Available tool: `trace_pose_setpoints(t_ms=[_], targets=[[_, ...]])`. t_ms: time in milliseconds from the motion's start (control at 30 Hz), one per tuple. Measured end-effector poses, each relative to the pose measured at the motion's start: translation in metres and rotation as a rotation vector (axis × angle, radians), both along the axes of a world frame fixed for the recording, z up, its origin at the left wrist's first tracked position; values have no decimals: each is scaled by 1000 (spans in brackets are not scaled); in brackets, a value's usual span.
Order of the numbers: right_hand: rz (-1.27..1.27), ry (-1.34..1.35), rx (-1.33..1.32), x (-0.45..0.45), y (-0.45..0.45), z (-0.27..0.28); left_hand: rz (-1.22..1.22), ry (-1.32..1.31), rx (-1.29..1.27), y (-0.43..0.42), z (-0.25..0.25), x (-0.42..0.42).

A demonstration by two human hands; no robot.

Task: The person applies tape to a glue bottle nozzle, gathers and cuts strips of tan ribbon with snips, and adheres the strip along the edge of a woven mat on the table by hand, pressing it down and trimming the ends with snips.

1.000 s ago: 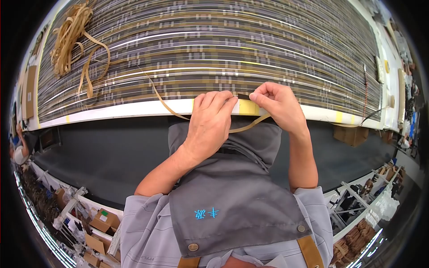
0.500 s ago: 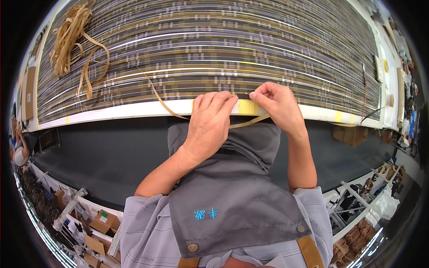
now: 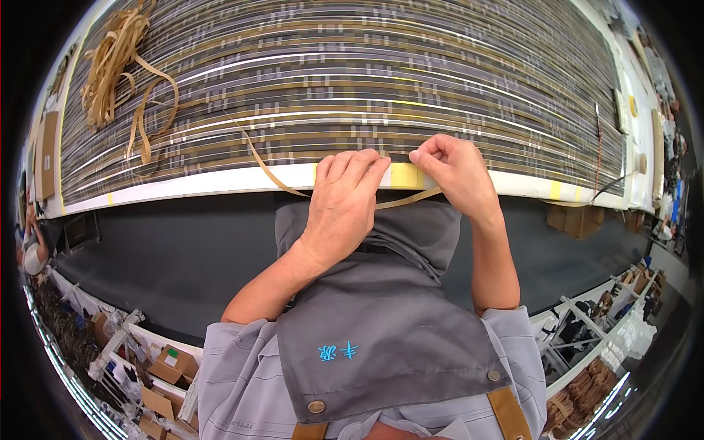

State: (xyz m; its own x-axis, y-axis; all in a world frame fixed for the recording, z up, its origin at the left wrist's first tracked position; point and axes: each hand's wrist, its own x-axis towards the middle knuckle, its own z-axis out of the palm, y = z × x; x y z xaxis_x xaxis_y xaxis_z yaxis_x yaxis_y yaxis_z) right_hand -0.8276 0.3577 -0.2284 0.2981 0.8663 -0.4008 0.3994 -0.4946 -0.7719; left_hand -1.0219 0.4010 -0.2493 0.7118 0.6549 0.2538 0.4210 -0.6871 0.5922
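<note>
A narrow tan strap (image 3: 411, 199) hangs in a shallow loop between my two hands, at the table's near edge. My left hand (image 3: 341, 194) is closed, its fingers bent and pressed together over the edge; the strap enters behind it from the left and comes out below. To its right, my right hand (image 3: 458, 176) is curled, thumb and forefinger pinched, with the strap running into its palm. What lies between the fingertips is too small to make out. Yellow tape (image 3: 405, 176) covers the white edge between the hands.
Dark, brown and white striped bands (image 3: 352, 88) cover the tabletop. A tangled bundle of tan strap (image 3: 114, 66) lies at the far left. Cardboard boxes (image 3: 172, 364) and shelving stand behind me. Another person (image 3: 33, 253) is at the far left.
</note>
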Motion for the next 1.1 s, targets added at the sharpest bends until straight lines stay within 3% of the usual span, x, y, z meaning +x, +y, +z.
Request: trace_pose_setpoints(t_ms=[267,533,800,1100], targets=[[-1,-20,13,-1,-1,3,-38,110,63,-1,0,1],[71,-275,85,9,-4,21,-55,176,78,-2,5,1],[-1,-166,-39,35,-13,28,-69,184,59,-2,7,1],[-26,-159,117,34,-19,13,-68,205,71,-3,7,1]])
